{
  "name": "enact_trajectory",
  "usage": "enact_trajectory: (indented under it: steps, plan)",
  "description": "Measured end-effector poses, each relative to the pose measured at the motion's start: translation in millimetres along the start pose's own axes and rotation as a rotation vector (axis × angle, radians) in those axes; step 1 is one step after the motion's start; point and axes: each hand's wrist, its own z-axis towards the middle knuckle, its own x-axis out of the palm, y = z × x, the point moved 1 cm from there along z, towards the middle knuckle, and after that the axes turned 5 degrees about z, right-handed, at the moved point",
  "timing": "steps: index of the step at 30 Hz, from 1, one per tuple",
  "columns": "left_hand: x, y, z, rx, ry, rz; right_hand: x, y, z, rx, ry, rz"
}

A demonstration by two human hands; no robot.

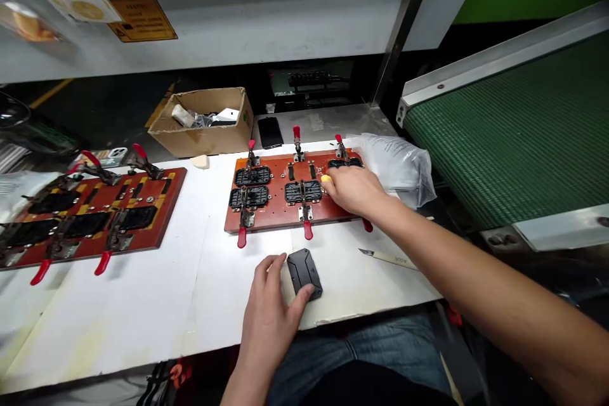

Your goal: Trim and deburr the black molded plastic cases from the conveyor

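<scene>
My left hand (269,314) grips a flat black plastic cover (304,274) just above the white tabletop, thumb on its lower right edge and fingers at its left side. At the right end of the reddish-brown clamping jig (280,219) is my right hand (354,189), thumb and fingers close together, with a yellow cover (326,178) on the thumb tip. Whatever lies between those fingers is hidden. Beside them a black part (345,163) shows under the far right toggle clamp (341,147). Several ribbed black plastic parts (303,191) sit in the jig beneath red-handled clamps.
A second jig (164,216) with black parts lies left. Behind are a cardboard box (202,139), a phone (270,132) and a beige wedge (200,162). A plastic bag (399,168) and craft knife (392,259) lie right, near a green conveyor (514,120).
</scene>
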Motion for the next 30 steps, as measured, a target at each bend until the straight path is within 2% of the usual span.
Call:
enact_trajectory:
  steps: [2,3,5,7,9,12,15,17,19,23,30]
  plan:
    - [0.3,7,-1,0.168,0.071,0.069,-1,-1,29,-0.007,0.049,-0.033]
    - [1.8,11,0,0.244,0.119,0.099,-2,-1,34,-0.023,0.069,-0.051]
    - [6.3,18,3,0.327,0.182,0.134,-3,-2,23,-0.057,0.096,-0.085]
    - [11.0,21,6,0.343,0.173,0.136,0,2,-11,-0.116,0.056,0.008]
    - [14.4,22,8,0.339,0.139,0.130,14,10,-58,-0.207,-0.029,0.271]
    - [16.4,20,8,0.342,0.102,0.112,56,25,-127,-0.301,-0.076,0.597]
    - [15.8,18,8,0.331,0.092,0.091,99,37,-163,-0.271,-0.089,0.723]
    - [15.2,18,7,0.325,0.100,0.081,115,42,-165,-0.247,-0.094,0.737]
    - [15.1,19,8,0.321,0.114,0.070,117,43,-156,-0.247,-0.073,0.710]
    - [16.3,20,8,0.311,0.110,0.047,103,40,-140,-0.263,-0.036,0.625]
    - [18.1,19,9,0.293,0.118,0.019,85,31,-149,-0.406,0.156,0.619]
